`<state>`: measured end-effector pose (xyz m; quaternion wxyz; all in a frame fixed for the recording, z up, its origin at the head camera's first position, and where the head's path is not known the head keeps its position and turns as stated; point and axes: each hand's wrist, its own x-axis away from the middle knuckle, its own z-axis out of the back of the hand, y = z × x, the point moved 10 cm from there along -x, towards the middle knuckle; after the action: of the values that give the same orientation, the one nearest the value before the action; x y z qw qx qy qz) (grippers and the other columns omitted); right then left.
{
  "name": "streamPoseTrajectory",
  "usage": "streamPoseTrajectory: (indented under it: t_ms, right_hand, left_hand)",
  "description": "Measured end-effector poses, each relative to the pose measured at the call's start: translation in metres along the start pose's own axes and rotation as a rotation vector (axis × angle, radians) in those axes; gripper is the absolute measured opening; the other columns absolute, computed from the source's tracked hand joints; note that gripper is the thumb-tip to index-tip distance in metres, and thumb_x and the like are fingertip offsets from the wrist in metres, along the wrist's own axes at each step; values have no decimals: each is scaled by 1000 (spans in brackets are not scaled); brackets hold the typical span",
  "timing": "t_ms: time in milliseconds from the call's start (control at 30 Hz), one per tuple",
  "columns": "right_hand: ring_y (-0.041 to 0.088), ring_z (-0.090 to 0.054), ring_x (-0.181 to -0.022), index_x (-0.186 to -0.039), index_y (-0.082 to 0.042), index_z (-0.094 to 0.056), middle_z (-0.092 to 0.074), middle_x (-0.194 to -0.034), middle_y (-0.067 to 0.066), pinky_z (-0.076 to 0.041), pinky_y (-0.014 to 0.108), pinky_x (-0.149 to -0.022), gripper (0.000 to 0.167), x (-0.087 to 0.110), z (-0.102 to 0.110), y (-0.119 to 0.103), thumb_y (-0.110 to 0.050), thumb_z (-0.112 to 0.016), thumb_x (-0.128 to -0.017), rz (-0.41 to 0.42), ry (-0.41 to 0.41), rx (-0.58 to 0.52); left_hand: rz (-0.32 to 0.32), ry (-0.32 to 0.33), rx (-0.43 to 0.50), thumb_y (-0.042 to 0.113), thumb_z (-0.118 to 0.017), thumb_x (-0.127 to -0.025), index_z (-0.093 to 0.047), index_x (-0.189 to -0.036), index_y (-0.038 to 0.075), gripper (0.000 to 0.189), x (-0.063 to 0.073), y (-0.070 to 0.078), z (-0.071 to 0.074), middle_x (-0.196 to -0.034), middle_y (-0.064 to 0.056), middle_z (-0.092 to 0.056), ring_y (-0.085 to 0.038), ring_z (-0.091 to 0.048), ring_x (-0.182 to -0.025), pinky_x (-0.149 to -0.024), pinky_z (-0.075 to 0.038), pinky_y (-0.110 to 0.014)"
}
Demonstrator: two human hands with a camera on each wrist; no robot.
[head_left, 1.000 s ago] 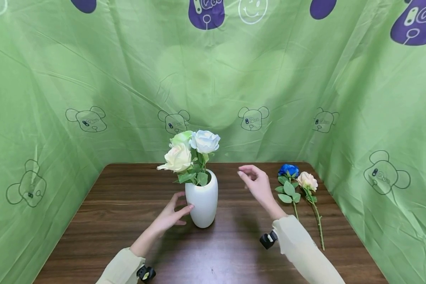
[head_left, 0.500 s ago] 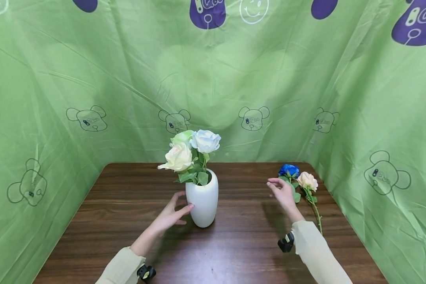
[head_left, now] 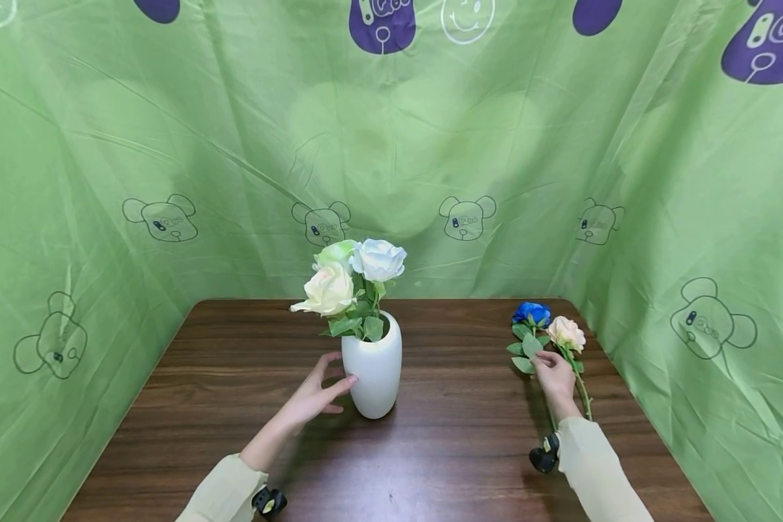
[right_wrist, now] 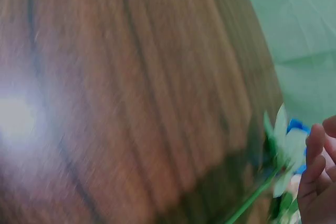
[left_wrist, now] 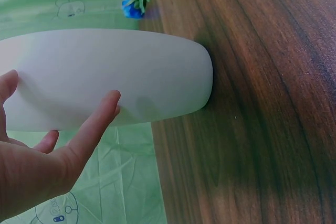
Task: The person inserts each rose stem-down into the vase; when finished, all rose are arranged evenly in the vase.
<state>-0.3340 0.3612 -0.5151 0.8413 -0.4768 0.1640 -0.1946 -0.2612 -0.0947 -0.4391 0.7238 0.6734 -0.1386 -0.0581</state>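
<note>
A white vase (head_left: pixel 373 377) stands upright on the table. In it are a cream rose (head_left: pixel 328 290), a pale blue rose (head_left: pixel 378 259) and a green rose (head_left: pixel 335 253). My left hand (head_left: pixel 313 391) rests its spread thumb and fingers lightly on the vase's left side; in the left wrist view the fingers (left_wrist: pixel 100 116) lie along the wall. At the right, my right hand (head_left: pixel 557 377) is over the stem of a blue rose (head_left: pixel 531 314), fingertips by its leaves. The right wrist view shows the stem (right_wrist: pixel 252 203) beside the bent fingers, with no grip visible.
A peach rose (head_left: pixel 566 333) lies just right of the blue one, its stem partly behind my right hand. The brown wooden table (head_left: pixel 248 348) is enclosed by a green printed curtain (head_left: pixel 235 145) at the back and sides.
My right hand has moved right, away from the vase, and down to the blue rose's leaves and stem. The left hand stays on the vase.
</note>
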Motion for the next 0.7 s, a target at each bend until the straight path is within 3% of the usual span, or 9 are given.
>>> streamPoseTrajectory:
  t_ms: [167, 233, 367, 567, 700]
  right_hand:
    - [16, -55, -63, -103, 2, -60, -61, -87, 13, -38, 23, -55, 29, 5, 15, 16, -13, -57, -79, -64, 37, 109]
    - [22, -58, -66, -105, 4, -57, -60, -88, 16, -39, 24, -56, 31, 7, 15, 23, -14, -57, -80, -81, 12, 115]
    - [21, -61, -59, -107, 6, -54, -61, -86, 17, -41, 22, -51, 36, 9, 8, 34, -15, -61, -79, -108, -62, 105]
    - [11, -58, -54, -111, 1, -52, -61, -92, 16, -42, 32, -61, 38, 14, 1, 46, -17, -62, -79, -147, -122, 164]
    - [13, -59, -58, -113, -3, -52, -61, -94, 15, -40, 40, -65, 37, 16, -1, 49, -18, -60, -80, -154, -138, 216]
  left_hand:
    - [1, 4, 1, 18, -60, -85, -26, -130, 5, 57, -1, -1, 1, -122, -31, -36, -44, -47, -103, -66, -50, -45]
    - [2, 5, 0, 19, -60, -85, -26, -130, 5, 57, -1, -2, 1, -122, -31, -36, -44, -47, -103, -66, -50, -45]
    - [3, 3, -1, 18, -59, -86, -26, -130, 5, 57, -1, -3, 1, -122, -31, -35, -44, -46, -103, -67, -50, -45]
    - [6, -4, 1, 18, -59, -86, -25, -130, 5, 57, -1, -2, 0, -123, -31, -34, -45, -45, -104, -68, -50, -46]
    - [7, -4, 1, 19, -59, -86, -25, -130, 5, 57, 0, -2, 0, -123, -31, -34, -45, -45, -104, -68, -50, -46]
